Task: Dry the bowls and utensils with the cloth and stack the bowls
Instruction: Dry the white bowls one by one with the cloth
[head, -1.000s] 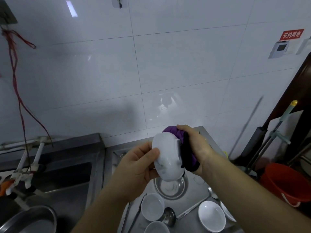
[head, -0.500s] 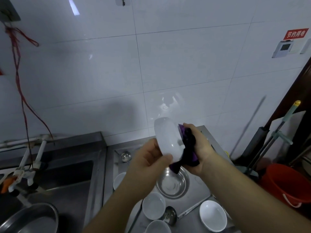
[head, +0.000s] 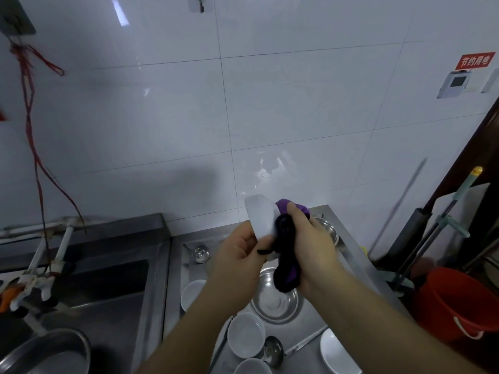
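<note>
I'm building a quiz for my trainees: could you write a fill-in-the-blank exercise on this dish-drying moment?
1. The left hand holds a white bowl up on its ____.
2. The right hand presses a ____ cloth against that bowl.
3. The bucket at the far right is ____.
4. Below the hands, a metal bowl rests on the steel ____.

Missing words: edge; purple; red; counter

Red bucket (head: 456, 303) beside mop handle (head: 459, 195), right.
</note>
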`<action>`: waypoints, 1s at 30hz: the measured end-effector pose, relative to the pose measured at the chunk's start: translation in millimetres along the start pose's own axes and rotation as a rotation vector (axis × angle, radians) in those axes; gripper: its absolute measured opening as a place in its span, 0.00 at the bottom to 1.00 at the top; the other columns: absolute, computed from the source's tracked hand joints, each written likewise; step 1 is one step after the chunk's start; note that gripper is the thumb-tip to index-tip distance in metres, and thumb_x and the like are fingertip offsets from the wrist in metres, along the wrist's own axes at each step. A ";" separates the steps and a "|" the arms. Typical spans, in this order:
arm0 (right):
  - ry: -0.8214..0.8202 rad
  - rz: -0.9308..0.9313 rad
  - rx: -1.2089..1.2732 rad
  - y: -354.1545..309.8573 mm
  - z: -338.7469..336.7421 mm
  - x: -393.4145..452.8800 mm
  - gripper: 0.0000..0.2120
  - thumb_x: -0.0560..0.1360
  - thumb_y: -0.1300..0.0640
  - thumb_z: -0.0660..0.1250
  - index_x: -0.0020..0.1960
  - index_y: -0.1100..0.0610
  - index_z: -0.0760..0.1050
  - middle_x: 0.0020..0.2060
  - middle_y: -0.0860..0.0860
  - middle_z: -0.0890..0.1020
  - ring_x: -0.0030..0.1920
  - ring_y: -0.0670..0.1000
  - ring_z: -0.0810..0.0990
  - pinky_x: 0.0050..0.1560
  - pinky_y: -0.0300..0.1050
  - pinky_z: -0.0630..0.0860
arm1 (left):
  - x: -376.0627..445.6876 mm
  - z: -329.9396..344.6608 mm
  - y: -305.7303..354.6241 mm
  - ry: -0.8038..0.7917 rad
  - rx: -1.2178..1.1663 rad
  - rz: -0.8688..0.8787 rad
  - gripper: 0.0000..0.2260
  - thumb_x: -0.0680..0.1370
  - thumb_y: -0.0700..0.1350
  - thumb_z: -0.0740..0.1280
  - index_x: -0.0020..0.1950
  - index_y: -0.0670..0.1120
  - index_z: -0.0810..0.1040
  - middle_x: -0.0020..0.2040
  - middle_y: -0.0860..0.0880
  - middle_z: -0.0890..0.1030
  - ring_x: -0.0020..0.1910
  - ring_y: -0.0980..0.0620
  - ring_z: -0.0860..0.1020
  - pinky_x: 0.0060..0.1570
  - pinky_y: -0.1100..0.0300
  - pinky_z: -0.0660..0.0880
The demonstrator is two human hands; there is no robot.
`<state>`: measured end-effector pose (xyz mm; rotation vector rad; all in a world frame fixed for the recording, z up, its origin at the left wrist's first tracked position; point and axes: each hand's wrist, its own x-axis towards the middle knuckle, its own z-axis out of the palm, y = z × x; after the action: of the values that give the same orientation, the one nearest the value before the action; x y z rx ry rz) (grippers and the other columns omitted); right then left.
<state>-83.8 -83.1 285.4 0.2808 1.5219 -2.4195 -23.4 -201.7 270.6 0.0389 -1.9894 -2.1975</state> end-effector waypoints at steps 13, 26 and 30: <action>-0.096 -0.285 -0.265 -2.3 -6.3 2.3 0.10 0.74 0.42 0.71 0.54 0.41 0.84 0.49 0.46 0.89 0.52 0.49 0.88 0.57 0.54 0.84 | -4.5 -11.1 2.2 -0.112 0.298 0.081 0.07 0.83 0.50 0.66 0.58 0.56 0.82 0.49 0.51 0.87 0.49 0.48 0.85 0.54 0.48 0.83; -0.171 0.075 -0.164 -8.3 -38.3 31.3 0.17 0.73 0.60 0.78 0.61 0.60 0.83 0.53 0.66 0.86 0.53 0.67 0.87 0.46 0.60 0.85 | 4.9 -18.5 -11.9 -0.272 1.371 0.321 0.04 0.86 0.49 0.60 0.59 0.51 0.71 0.51 0.52 0.83 0.48 0.47 0.82 0.48 0.49 0.82; -0.100 0.154 -0.017 17.4 -53.7 39.3 0.17 0.74 0.60 0.76 0.61 0.63 0.83 0.55 0.65 0.87 0.54 0.66 0.87 0.53 0.61 0.84 | 4.9 -23.9 -27.5 -0.142 1.198 0.327 0.12 0.83 0.59 0.61 0.62 0.57 0.75 0.61 0.58 0.82 0.59 0.57 0.79 0.59 0.67 0.73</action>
<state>-114.2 -46.5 235.6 0.2594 1.4230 -2.2657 -28.0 -223.5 241.3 -0.2640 -2.7962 -0.6133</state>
